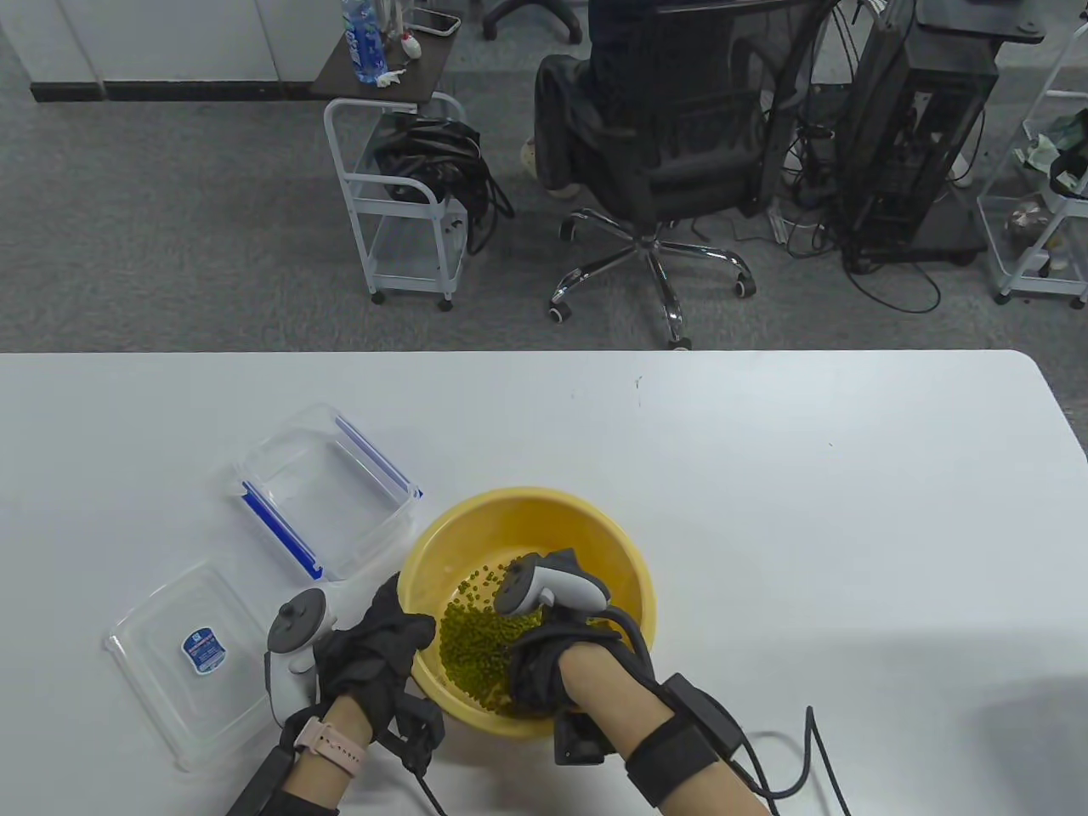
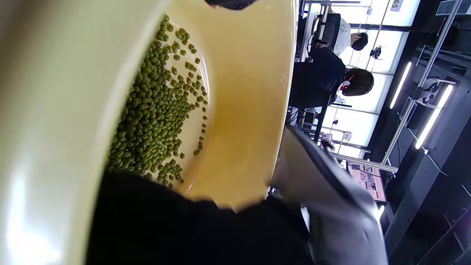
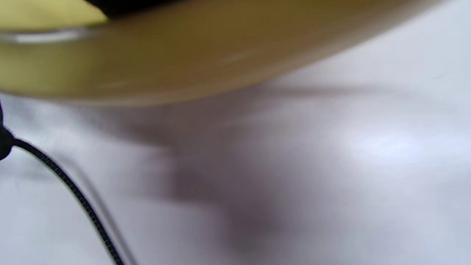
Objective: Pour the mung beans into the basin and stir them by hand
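The yellow basin (image 1: 625,561) stands on the white table near its front edge, with green mung beans (image 1: 476,646) heaped in its near left half. My left hand (image 1: 387,650) grips the basin's left rim, its fingers curled over the edge. My right hand (image 1: 535,671) is down inside the basin, among the beans at the near side; its fingers are hidden under the hand and the tracker (image 1: 548,586). The left wrist view looks into the basin (image 2: 250,92), with the beans (image 2: 154,106) above a black glove (image 2: 165,228). Only the basin's blurred outer wall (image 3: 206,62) shows in the right wrist view.
A clear container (image 1: 327,501) with blue clips stands left of the basin, nothing in it. Its clear lid (image 1: 195,654) lies flat nearer the front left. A black cable (image 1: 816,748) trails on the table by my right forearm. Beyond the table a person sits in an office chair (image 1: 671,153).
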Motion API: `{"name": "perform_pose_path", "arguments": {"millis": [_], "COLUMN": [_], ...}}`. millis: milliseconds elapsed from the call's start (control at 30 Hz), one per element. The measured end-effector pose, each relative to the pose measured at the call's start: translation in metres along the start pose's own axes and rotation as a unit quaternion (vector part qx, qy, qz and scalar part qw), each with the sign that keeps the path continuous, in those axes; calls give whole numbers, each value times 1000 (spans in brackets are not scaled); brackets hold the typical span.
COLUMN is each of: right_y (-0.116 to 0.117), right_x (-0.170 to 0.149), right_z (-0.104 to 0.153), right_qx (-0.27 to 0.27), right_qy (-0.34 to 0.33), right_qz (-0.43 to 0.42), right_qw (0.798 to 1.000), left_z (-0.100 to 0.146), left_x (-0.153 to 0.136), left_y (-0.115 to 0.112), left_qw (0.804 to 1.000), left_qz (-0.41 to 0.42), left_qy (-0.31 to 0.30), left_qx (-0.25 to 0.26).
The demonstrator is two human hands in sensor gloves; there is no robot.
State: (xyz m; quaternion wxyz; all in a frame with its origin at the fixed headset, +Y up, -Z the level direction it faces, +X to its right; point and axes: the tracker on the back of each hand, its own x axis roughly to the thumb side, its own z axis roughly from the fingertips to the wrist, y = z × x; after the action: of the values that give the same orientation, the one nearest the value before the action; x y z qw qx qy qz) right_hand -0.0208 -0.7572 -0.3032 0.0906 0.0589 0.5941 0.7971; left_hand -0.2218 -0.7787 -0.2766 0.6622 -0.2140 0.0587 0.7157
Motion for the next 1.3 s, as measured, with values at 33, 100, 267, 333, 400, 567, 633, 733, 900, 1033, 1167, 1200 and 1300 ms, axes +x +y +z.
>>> {"name": "perform_pose_path", "arguments": {"millis": [33, 100, 267, 333, 400, 567, 633, 733, 900, 1033, 1167, 1200, 1300], "right_y": [-4, -12, -53, -72, -82, -72, -57, -40, -3, -4, -32, -39, -64], "right_x": [11, 25, 33, 16, -3, -46, -50, -44, -16, 19, 37, 36, 25], "right_z": [-3, -9, -29, -31, -27, -9, -7, -4, -5, -17, -29, -32, -35], "right_qx": [-7, -22, -68, -103, -145, -131, -74, -77, 11, 29, 8, -7, -71], "right_qy": [-13, -59, -13, 12, 39, 120, 85, 75, 36, -30, -36, -24, 4], "right_qz": [-10, -38, -133, -176, -153, -113, -124, -76, -4, -41, -132, -136, -180], "right_qw": [1000, 997, 989, 979, 977, 978, 986, 991, 999, 998, 991, 990, 981], "left_z": [0, 0, 1, 0, 0, 0, 0, 0, 1, 1, 1, 1, 1], "left_x": [0, 0, 0, 0, 0, 0, -1, -1, -2, -2, -2, -2, -2], "left_y": [0, 0, 0, 0, 0, 0, 0, 0, 0, 1, 1, 1, 1], "left_qw": [1000, 1000, 1000, 1000, 1000, 1000, 1000, 1000, 1000, 1000, 1000, 1000, 1000], "left_qz": [1, -1, -2, -3, -4, -2, -4, -2, -4, -7, -12, -14, -15], "left_qy": [1, 2, 2, -1, -3, -7, -9, -9, -8, -7, -8, -8, -8], "left_qx": [-1, -5, -7, -3, 0, 6, 9, 11, 11, 8, 4, 4, 4]}}
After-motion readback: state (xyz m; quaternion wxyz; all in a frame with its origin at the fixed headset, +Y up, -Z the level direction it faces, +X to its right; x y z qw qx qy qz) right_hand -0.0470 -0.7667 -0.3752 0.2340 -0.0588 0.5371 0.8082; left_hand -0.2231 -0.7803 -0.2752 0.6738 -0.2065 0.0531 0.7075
